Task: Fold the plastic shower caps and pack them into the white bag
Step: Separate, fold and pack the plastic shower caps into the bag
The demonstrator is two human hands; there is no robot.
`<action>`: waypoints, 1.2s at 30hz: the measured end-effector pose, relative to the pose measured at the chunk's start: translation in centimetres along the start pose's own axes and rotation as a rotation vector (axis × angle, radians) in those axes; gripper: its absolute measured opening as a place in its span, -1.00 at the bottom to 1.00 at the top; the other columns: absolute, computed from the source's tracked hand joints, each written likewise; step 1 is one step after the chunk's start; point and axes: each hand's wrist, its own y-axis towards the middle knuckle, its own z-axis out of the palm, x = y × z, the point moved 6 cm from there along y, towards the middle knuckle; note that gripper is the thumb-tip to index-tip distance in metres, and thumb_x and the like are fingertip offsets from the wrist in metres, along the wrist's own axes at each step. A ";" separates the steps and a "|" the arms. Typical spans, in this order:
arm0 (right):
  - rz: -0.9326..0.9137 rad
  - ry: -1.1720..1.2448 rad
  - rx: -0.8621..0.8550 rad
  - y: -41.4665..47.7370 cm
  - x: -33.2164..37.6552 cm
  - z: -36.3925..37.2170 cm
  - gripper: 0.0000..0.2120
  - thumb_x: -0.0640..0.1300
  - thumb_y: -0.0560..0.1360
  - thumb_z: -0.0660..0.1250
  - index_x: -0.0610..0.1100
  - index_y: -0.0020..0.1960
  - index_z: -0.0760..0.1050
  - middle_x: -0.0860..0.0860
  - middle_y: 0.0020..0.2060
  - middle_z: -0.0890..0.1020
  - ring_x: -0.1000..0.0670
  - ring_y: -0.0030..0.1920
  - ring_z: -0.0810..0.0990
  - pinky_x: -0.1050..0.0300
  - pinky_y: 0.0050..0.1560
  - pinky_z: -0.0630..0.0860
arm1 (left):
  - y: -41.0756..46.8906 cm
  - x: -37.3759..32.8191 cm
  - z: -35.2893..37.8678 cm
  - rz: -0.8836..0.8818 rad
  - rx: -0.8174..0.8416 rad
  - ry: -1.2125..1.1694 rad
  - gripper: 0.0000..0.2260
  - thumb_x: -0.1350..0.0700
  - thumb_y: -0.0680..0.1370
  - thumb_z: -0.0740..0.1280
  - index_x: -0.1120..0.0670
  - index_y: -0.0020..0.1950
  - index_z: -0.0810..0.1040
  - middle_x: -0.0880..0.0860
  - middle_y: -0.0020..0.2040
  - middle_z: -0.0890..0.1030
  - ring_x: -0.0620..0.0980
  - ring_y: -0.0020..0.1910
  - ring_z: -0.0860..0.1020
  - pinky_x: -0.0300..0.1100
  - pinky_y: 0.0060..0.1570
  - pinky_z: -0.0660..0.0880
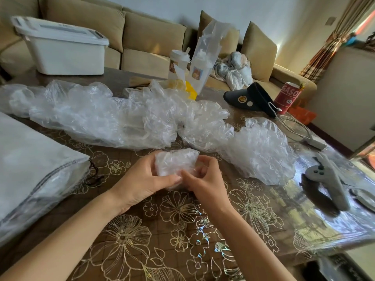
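A small, folded clear plastic shower cap (pixel 176 161) is held over the table between both hands. My left hand (pixel 140 182) grips its left side with the thumb across the front. My right hand (pixel 205 179) pinches its right side with curled fingers. Several loose crumpled shower caps (pixel 97 116) lie in a long heap across the table behind my hands, and another pile (pixel 261 151) lies to the right. The white bag (pixel 30 163), with a dark drawstring at its mouth, lies at the left edge of the table.
The table has a brown floral cover (pixel 178 226). A grey game controller (pixel 328 179) lies at the right, with a black visor cap (pixel 251 98), a red can (pixel 289 97) and a white cable behind it. A white lidded bin (pixel 63 49) and drink cups (pixel 179 63) stand at the back.
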 end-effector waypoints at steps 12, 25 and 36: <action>0.204 0.603 0.304 0.7 0.0 1.6 -0.65 -0.52 0.40 0.16 -0.22 0.04 0.55 -0.17 -0.12 0.63 -0.06 -0.29 0.55 0.17 -0.34 0.40 | 0.2 0.1 -0.1 -0.105 -0.014 -0.282 -0.73 0.41 0.45 0.32 0.13 0.07 0.52 0.18 0.04 0.58 0.19 -0.15 0.66 -0.16 -0.37 0.61; -0.001 0.208 0.303 -0.9 3.9 2.7 -0.64 -0.03 0.52 0.32 -0.11 0.27 0.44 -0.07 0.08 0.58 0.05 -0.09 0.60 0.05 -0.03 0.56 | -3.7 -3.5 -2.5 0.192 -0.155 0.133 -0.50 0.54 0.44 0.24 0.00 -0.45 0.65 -0.12 -0.13 0.69 -0.22 -0.08 0.61 -0.34 -0.34 0.55; -0.032 0.099 0.887 -6.1 4.5 9.8 -0.77 -0.32 0.40 0.44 -0.26 0.04 0.52 -0.10 -0.17 0.58 0.00 -0.22 0.55 0.22 -0.23 0.50 | -13.0 -5.7 -6.6 0.128 -0.301 0.342 -0.65 0.56 0.38 0.32 0.13 -0.38 0.63 -0.20 -0.17 0.68 -0.21 -0.08 0.61 -0.42 -0.31 0.51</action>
